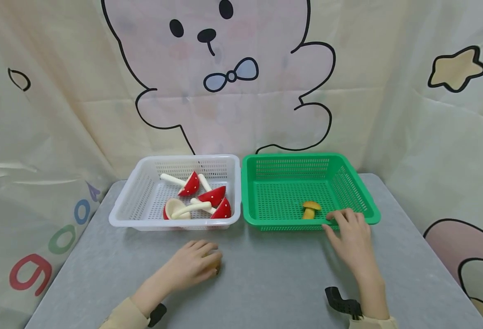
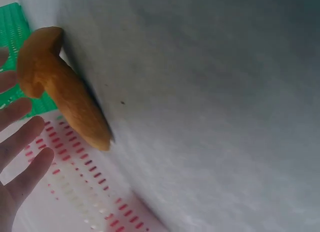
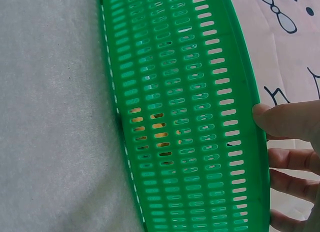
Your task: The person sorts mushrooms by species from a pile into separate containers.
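Observation:
My left hand (image 1: 195,265) is low over the grey table, in front of the white basket. A brown toy mushroom (image 2: 67,90) with a thick stem lies on the table beside its spread fingers (image 2: 22,139); in the head view the hand mostly hides it. With my right hand (image 1: 351,237) I hold the front rim of the green basket (image 1: 247,192), thumb outside and fingers over the inner side. Inside that basket, near the front wall, stands a small yellow mushroom (image 1: 310,209).
The white basket (image 1: 119,212) stands left of the green one, their sides close together. It holds several red-capped toy mushrooms (image 1: 212,196) with white dots and pale stems. A printed curtain (image 1: 373,114) hangs behind and at both sides of the table (image 1: 257,283).

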The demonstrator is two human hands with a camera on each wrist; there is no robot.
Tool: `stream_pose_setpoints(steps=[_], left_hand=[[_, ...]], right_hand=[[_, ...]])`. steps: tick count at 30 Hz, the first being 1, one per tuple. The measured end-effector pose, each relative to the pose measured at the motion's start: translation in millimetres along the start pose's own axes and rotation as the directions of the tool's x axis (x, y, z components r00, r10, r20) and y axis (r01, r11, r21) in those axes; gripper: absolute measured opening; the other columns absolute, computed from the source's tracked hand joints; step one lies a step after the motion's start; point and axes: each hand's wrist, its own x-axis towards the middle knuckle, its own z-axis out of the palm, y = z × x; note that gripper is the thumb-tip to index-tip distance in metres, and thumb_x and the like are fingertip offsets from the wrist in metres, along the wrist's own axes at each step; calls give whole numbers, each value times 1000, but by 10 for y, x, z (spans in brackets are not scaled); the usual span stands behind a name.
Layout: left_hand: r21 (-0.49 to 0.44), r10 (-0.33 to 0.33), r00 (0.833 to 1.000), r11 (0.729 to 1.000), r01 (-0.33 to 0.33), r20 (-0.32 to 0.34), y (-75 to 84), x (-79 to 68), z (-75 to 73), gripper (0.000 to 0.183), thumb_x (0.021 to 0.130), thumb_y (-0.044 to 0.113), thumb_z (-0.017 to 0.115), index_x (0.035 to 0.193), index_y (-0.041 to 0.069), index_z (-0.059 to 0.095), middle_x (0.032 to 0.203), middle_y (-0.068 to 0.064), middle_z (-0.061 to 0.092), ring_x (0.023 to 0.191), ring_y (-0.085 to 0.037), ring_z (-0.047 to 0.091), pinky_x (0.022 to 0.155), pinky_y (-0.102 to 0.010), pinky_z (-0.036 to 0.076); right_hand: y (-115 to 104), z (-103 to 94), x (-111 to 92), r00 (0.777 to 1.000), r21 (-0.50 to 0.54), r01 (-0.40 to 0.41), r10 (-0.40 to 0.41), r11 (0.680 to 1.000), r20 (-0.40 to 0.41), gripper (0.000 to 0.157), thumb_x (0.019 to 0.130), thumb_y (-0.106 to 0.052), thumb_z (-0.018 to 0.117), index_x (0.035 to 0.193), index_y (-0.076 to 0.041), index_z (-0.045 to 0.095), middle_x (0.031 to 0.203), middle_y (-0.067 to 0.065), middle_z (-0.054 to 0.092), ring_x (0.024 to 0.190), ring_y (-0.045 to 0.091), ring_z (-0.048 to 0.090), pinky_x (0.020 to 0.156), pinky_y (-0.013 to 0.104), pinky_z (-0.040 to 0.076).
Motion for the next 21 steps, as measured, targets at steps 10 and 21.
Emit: stream_pose_setpoints(steps=[10,21], left_hand=[[-47,-85,985,995,93,152,-62,-122,28,48,83,46,69,126,28,59,131,1,59,121,-20,54,100,-44,48],[-59,-56,986,996,66,157,-90,-158,72,51,82,38,74,129,28,57,123,5,59,113,-15,55,96,-40,50]], right_hand=[[-11,1,4,1000,-4,5,-5,1000,-16,20,79,-10,77,95,-9,65,99,15,58,95,38,47,75,57,38],[-13,-4,0,1000,-4,3,-3,1000,-16,20,79,-11,77,95,-8,65,99,15,58,95,38,46,76,56,37]])
